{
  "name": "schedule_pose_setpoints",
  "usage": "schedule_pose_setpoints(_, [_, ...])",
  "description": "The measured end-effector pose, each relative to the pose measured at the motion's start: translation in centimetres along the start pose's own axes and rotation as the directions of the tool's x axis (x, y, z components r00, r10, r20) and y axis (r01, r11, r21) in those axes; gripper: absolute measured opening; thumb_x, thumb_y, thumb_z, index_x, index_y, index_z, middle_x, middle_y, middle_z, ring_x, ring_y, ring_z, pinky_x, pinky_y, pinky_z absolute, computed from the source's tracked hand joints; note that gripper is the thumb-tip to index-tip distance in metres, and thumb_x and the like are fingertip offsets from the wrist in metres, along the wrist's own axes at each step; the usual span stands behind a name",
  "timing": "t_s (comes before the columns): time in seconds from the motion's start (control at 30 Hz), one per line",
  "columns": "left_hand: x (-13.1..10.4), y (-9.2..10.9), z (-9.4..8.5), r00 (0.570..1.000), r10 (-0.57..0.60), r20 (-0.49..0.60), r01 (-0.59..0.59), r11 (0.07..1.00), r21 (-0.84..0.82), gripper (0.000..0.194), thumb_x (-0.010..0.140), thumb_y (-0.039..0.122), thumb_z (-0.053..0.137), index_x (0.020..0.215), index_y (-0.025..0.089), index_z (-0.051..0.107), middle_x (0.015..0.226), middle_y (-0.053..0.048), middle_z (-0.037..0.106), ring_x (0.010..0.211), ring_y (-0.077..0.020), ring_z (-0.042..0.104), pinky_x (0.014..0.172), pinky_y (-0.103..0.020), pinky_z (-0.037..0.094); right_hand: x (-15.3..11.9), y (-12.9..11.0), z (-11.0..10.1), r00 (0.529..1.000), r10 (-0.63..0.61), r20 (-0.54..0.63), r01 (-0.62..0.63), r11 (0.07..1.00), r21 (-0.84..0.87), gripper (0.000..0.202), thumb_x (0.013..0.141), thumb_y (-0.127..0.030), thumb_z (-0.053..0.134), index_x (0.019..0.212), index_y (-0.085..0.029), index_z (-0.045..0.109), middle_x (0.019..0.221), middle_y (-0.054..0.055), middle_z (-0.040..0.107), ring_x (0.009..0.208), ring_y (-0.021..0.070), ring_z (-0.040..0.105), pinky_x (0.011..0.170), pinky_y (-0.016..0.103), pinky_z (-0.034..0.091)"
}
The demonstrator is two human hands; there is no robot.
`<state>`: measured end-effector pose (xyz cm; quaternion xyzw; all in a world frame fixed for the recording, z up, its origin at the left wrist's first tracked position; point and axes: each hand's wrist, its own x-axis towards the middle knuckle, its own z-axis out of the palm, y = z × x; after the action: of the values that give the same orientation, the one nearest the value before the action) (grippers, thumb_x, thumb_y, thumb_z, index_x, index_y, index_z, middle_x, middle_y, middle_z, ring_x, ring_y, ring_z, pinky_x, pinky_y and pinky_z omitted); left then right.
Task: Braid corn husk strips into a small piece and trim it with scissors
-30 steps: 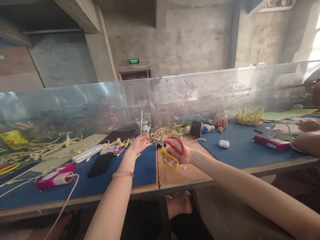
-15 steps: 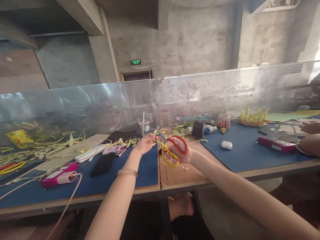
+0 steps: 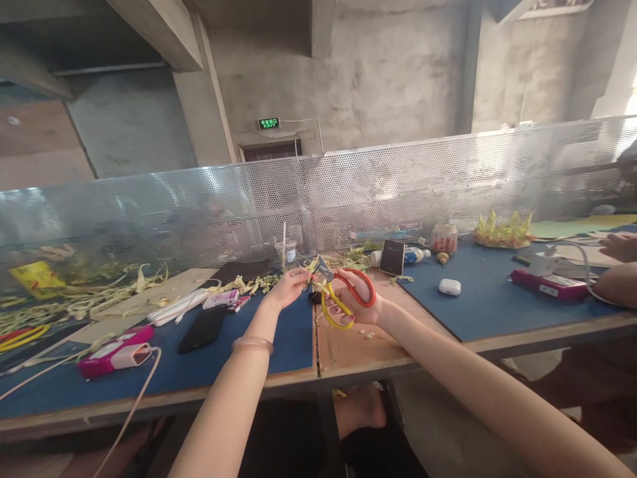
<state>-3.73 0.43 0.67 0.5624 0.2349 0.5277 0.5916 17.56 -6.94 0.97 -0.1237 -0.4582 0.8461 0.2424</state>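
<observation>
My right hand (image 3: 361,299) is wrapped round scissors (image 3: 355,285) with one red and one yellow handle loop. The grey blades point up and left, toward the fingers of my left hand (image 3: 291,287). Those fingers pinch a small, pale yellow-green piece of plant-like material (image 3: 313,267) beside the blades. Its exact shape is too small to tell. Both hands are over the table, close together, above the joint between the blue mat and the brown board (image 3: 368,348).
A black phone (image 3: 203,328) and magenta box (image 3: 117,352) lie left. Behind stand a cup (image 3: 287,252), an upright phone (image 3: 393,257) and a jar (image 3: 444,239). A white earphone case (image 3: 450,287) sits right, near another person's hand (image 3: 620,245). A perforated screen (image 3: 328,199) runs behind.
The scissor handles have come slightly closer together and shifted a little left. The other person's hand at the right edge has moved slightly. My left hand has hardly moved.
</observation>
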Motion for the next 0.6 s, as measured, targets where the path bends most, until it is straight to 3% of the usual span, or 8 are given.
schedule_pose_setpoints(0.33, [-0.63, 0.54, 0.71, 0.997, -0.018, -0.069, 0.019, 1.000, 0.020, 0.020, 0.085, 0.027, 0.052, 0.098, 0.012, 0.057, 0.094, -0.005, 0.061, 0.078, -0.0143, 0.060, 0.068, -0.032, 0.051, 0.05, 0.27, 0.00, 0.998, -0.060, 0.006, 0.060, 0.998, 0.009, 0.054, 0.080, -0.067, 0.031, 0.075, -0.015, 0.048, 0.065, 0.001, 0.043, 0.052, 0.0087, 0.037, 0.037, 0.017, 0.023])
schedule_pose_setpoints(0.6, [-0.49, 0.44, 0.64, 0.996, -0.017, -0.082, 0.018, 1.000, 0.017, 0.022, 0.085, 0.027, 0.052, 0.102, 0.013, 0.056, 0.098, -0.006, 0.060, 0.079, -0.0148, 0.059, 0.068, -0.032, 0.051, 0.31, 0.51, 0.01, 0.999, -0.046, -0.012, 0.046, 0.999, 0.020, 0.055, 0.078, -0.069, 0.032, 0.072, -0.016, 0.045, 0.060, 0.000, 0.039, 0.047, 0.0073, 0.031, 0.033, 0.014, 0.015])
